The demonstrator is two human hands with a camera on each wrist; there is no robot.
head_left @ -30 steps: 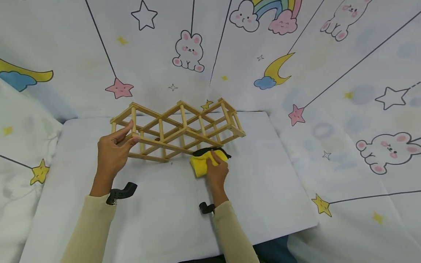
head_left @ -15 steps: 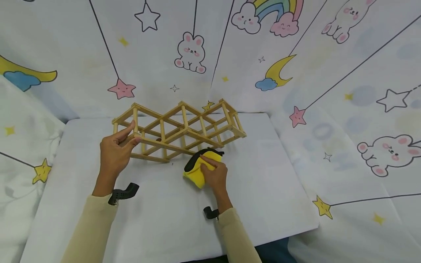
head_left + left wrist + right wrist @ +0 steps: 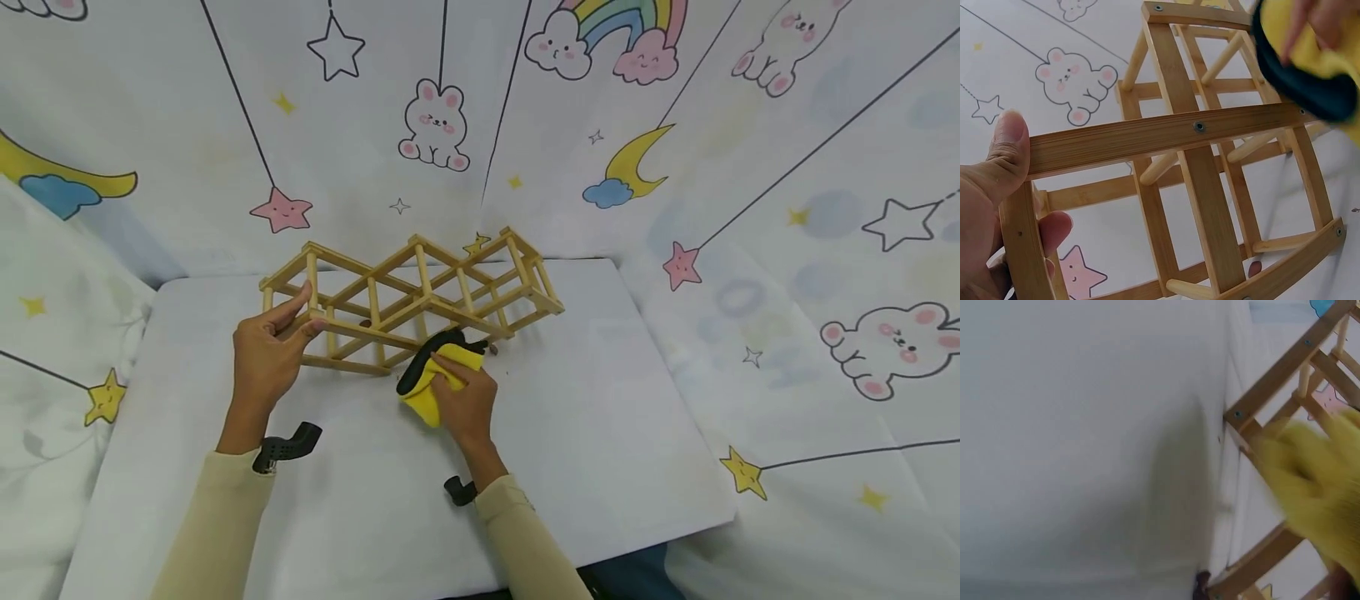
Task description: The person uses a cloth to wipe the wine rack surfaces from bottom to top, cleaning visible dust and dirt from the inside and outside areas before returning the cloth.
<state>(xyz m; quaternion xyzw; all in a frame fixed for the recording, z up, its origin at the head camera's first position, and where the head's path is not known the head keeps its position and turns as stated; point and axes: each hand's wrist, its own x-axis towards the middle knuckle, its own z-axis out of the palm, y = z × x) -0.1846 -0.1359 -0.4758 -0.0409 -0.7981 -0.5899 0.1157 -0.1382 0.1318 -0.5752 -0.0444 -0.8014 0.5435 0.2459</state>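
A slatted wooden wine rack (image 3: 425, 303), zigzag in shape, stands tilted on the white table. My left hand (image 3: 264, 362) grips its left end; in the left wrist view the thumb (image 3: 1010, 140) presses a corner of the slat (image 3: 1116, 142). A yellow cloth with a black side (image 3: 426, 407) is bunched in my right hand (image 3: 467, 404), thumb and fingers pinching it against the rack's lower front slat. The cloth (image 3: 1316, 481) is blurred in the right wrist view. Its black side (image 3: 1304, 87) overlaps the slat's right end in the left wrist view.
The white tabletop (image 3: 375, 500) reaches back to a patterned cloth backdrop (image 3: 360, 125). A small dark brown bit (image 3: 492, 349) lies just right of the cloth. Black camera mounts (image 3: 288, 446) sit on both wrists.
My right hand has moved left along the rack's front with the cloth, uncovering the small brown bit. The left hand keeps its grip, and the rack has hardly shifted.
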